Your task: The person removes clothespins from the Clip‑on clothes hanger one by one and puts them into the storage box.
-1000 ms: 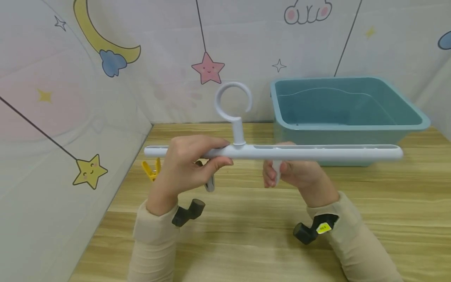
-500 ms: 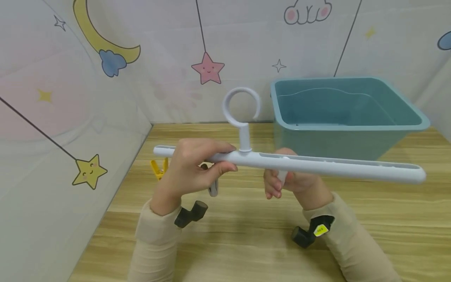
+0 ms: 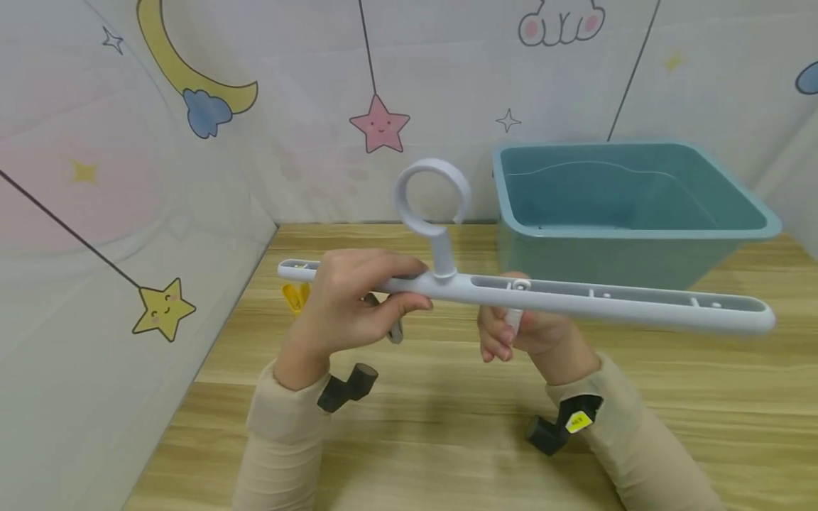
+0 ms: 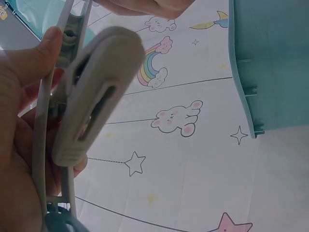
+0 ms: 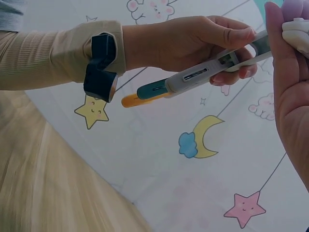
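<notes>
My left hand (image 3: 358,301) grips a white clip hanger (image 3: 613,310) just left of its round hook (image 3: 401,193), thumb in front and fingers over the bar. The hanger is held above the table, right end slightly lower. Under its right half, my right hand (image 3: 546,335) pinches a small white clip (image 3: 514,319) against the bar; part of it is hidden. A grey clip (image 4: 104,92) hangs from the bar by my left hand. Farther out are a teal clip (image 5: 152,90) and a yellow clip (image 3: 295,297), partly covered by the left hand in the head view.
A teal plastic tub (image 3: 613,255) stands at the back right of the wood-grain table (image 3: 434,426). Behind and to the left hangs a white cloth (image 3: 307,106) printed with stars and a moon. Black wrist cameras (image 3: 348,387) sit on both cuffs.
The hanger has shifted right and its right end has dipped. It has rolled so the slots along its top show more. My right hand has come slightly lower with it.
</notes>
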Tool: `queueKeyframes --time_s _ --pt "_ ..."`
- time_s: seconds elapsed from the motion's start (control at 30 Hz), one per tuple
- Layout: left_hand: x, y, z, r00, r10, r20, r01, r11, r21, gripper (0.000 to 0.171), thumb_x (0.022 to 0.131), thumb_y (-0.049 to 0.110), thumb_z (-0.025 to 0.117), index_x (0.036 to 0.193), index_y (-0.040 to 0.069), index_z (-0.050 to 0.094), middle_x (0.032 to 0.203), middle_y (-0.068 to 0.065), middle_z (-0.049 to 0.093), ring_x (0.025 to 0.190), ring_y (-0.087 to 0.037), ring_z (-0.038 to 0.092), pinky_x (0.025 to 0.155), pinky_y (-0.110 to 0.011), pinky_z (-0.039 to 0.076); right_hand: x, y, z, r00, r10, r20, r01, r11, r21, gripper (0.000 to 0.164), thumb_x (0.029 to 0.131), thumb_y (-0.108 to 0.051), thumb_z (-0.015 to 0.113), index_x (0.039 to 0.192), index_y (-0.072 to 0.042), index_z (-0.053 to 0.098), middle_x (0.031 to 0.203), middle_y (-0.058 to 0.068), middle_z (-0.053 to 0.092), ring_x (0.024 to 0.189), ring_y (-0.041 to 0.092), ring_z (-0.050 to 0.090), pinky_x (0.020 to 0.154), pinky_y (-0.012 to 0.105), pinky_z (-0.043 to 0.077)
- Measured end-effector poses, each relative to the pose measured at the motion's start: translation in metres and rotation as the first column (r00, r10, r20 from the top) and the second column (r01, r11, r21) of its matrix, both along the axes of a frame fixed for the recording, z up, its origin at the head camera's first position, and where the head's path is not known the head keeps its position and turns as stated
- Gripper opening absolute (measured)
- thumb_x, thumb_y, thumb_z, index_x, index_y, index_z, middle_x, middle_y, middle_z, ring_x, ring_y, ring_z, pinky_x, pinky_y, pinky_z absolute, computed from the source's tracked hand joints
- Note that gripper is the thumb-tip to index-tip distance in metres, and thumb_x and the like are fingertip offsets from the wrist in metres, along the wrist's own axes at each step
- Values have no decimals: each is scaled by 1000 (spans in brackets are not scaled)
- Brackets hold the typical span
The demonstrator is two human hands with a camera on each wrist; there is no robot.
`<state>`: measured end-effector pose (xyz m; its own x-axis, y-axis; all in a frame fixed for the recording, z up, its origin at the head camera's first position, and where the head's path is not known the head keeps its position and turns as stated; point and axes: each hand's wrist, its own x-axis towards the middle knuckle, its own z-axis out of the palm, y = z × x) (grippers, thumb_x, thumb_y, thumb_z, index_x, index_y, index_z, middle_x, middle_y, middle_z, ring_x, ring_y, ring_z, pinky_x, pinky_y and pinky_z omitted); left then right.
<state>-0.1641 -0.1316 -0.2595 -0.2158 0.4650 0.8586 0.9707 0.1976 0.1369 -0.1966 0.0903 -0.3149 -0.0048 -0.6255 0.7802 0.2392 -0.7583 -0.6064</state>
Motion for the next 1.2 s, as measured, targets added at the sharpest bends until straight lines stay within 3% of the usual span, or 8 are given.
queueKeyframes --time_s 0.23,0.37,0.63,0.77,0.87,1.03,1.2 --pt "1 -2 2 1000 18 -18 -18 1000 20 38 91 37 65 88 -1 68 74 -7 69 61 -13 63 56 -27 49 1 5 -1 997 -76 22 76 997 26 25 100 -12 50 123 -5 56 96 8 63 98 17 66 90 34 52" --pt "1 -4 2 999 30 -19 -29 999 36 38 91 37 65 87 -1 68 74 -8 69 61 -14 63 56 -28 50 1 9 1 986 -166 1 165 985 49 23 101 -13 50 121 -6 57 109 4 68 97 16 68 88 34 53" --pt "1 -7 4 998 63 -21 -62 997 56 40 90 37 66 87 -2 68 76 -9 70 63 -16 64 58 -29 52 -2 17 5 949 -299 -103 308 946 95 26 103 -18 46 119 -7 63 110 0 68 99 13 67 86 30 54" --pt "1 -8 5 997 71 -24 -69 996 61 40 90 37 67 87 -3 68 75 -9 70 63 -17 64 58 -30 52 -2 19 8 927 -358 -114 369 924 99 25 101 -18 49 116 -6 65 107 1 70 95 14 68 83 31 55" --pt "0 -10 5 996 87 -36 -85 995 53 39 90 36 66 86 -3 68 75 -9 70 62 -16 64 58 -29 52 -1 24 12 880 -450 -153 468 876 115 23 99 -20 54 111 -5 67 101 1 72 88 14 69 77 31 56" --pt "-2 -16 6 990 126 -59 -124 992 31 41 91 36 65 86 -5 67 77 -10 70 62 -15 64 58 -26 52 -2 37 17 769 -590 -247 633 757 160 21 96 -25 60 104 -7 66 93 0 71 81 15 69 73 33 57" --pt "-2 -20 8 990 136 -42 -134 990 46 42 91 36 65 87 -6 67 76 -10 70 60 -14 60 56 -25 49 -3 53 22 702 -650 -292 708 683 179 21 96 -22 60 104 -4 66 92 4 70 83 18 66 78 34 56"
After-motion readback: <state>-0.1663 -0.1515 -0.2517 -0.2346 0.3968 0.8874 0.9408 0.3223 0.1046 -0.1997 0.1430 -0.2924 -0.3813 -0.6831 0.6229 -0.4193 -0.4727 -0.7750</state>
